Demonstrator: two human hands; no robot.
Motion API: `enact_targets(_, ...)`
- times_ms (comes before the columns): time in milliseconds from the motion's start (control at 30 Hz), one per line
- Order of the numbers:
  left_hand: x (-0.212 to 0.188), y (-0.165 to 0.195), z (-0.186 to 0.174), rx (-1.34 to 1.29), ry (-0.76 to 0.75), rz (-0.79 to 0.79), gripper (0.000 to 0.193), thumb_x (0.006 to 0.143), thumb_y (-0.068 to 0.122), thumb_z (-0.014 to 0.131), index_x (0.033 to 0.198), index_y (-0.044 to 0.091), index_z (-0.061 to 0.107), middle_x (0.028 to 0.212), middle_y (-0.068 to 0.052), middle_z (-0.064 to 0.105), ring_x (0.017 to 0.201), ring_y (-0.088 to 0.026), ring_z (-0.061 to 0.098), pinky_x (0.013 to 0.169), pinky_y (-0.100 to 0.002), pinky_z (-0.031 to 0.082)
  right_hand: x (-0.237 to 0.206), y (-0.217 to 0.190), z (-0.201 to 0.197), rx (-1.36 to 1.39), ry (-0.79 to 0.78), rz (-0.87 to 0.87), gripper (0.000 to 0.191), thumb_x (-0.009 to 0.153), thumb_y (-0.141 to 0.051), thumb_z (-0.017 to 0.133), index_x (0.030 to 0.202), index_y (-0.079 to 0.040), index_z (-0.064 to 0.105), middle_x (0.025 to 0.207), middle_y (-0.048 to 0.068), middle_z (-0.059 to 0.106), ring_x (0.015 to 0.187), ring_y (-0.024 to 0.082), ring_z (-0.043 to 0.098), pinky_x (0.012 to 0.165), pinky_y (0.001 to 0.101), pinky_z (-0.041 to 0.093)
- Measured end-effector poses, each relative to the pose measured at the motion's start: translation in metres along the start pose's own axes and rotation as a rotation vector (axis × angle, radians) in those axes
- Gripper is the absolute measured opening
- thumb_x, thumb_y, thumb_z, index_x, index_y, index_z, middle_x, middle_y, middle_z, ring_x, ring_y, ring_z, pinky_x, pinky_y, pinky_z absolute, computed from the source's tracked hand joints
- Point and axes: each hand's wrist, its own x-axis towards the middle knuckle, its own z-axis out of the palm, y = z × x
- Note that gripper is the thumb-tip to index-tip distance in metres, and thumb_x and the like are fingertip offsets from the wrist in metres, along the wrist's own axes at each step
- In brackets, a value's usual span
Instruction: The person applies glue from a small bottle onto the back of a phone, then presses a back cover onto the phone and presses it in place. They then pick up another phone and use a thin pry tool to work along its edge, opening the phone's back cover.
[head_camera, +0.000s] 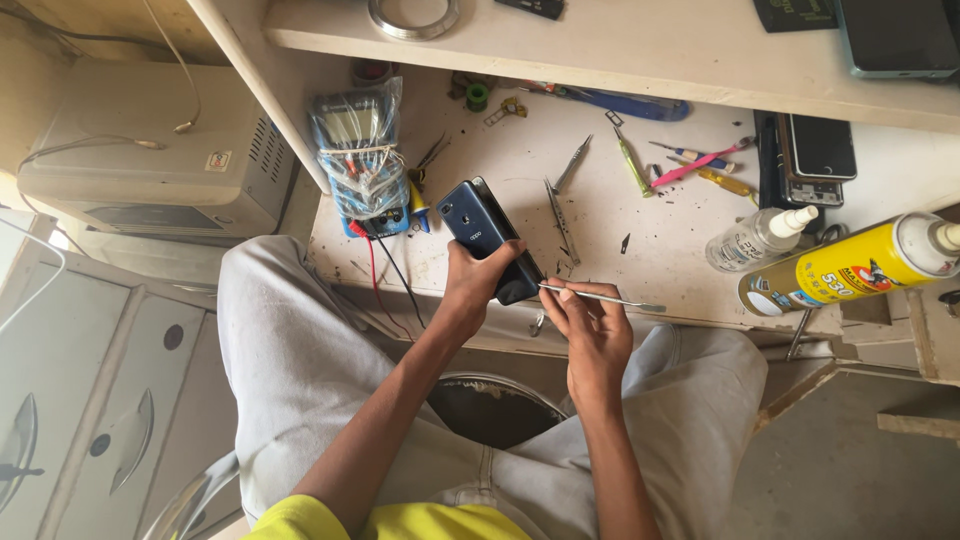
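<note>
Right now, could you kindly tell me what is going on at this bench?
A seated person holds a dark blue phone in the left hand, its back facing up. The right hand holds a thin metal pry tool with its tip at the phone's lower edge. Tweezers, screwdrivers, a multimeter and a yellow spray can lie on the white workbench.

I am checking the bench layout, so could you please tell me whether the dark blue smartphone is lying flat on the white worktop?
No, the dark blue smartphone is held up in the left hand, above the white worktop.
</note>
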Motion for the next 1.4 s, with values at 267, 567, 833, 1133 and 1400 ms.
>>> enact_targets(267,0.004,0.001,-0.001,-0.017,-0.032,-0.013,0.056,0.076,0.022,0.084,0.11,-0.009,0.053,0.098,-0.015,0.065,0.08,-0.016,0.067,0.067,-0.031,0.06,0.004,0.0,-0.002,-0.003,0.014,0.037,0.007,0.099,0.003,0.059,0.105,0.007,0.058,0.109,0.022,0.068,0.106,0.028,0.072,0.098,0.0436,0.057)
enact_targets(567,0.009,-0.002,-0.001,-0.02,0.022,-0.052,0.055,0.073,0.017,0.083,0.109,-0.006,0.049,0.096,-0.013,0.065,0.079,-0.017,0.069,0.065,-0.032,0.061,0.007,0.005,-0.006,0.029,0.027,0.055,0.007,0.098,0.004,0.06,0.104,0.007,0.058,0.107,0.021,0.067,0.103,0.029,0.072,0.097,0.0443,0.057)
enact_targets(833,0.01,0.001,-0.001,-0.042,-0.011,-0.064,0.053,0.074,0.013,0.081,0.11,-0.009,0.05,0.096,-0.015,0.067,0.076,-0.019,0.07,0.062,-0.033,0.062,0.012,0.01,-0.013,0.053,0.025,0.071,0.007,0.097,0.004,0.06,0.103,0.006,0.057,0.108,0.02,0.066,0.103,0.03,0.071,0.097,0.0448,0.057)
enact_targets(1133,0.01,-0.003,-0.003,-0.091,-0.029,-0.018,0.039,0.078,0.011,0.08,0.104,-0.005,0.055,0.091,-0.009,0.067,0.077,-0.016,0.069,0.067,-0.033,0.061,0.011,0.004,-0.011,0.053,-0.014,0.078,0.006,0.098,0.004,0.06,0.104,0.006,0.058,0.107,0.022,0.068,0.103,0.031,0.072,0.099,0.0447,0.058)
enact_targets(1400,0.024,-0.001,-0.02,-0.293,-0.031,-0.246,0.038,0.081,0.024,0.074,0.105,-0.002,0.06,0.092,-0.01,0.062,0.076,-0.022,0.067,0.062,-0.047,0.062,0.002,-0.011,-0.006,0.043,-0.07,0.032,0.004,0.101,0.005,0.056,0.105,0.004,0.057,0.111,0.022,0.069,0.108,0.03,0.072,0.102,0.0463,0.055)
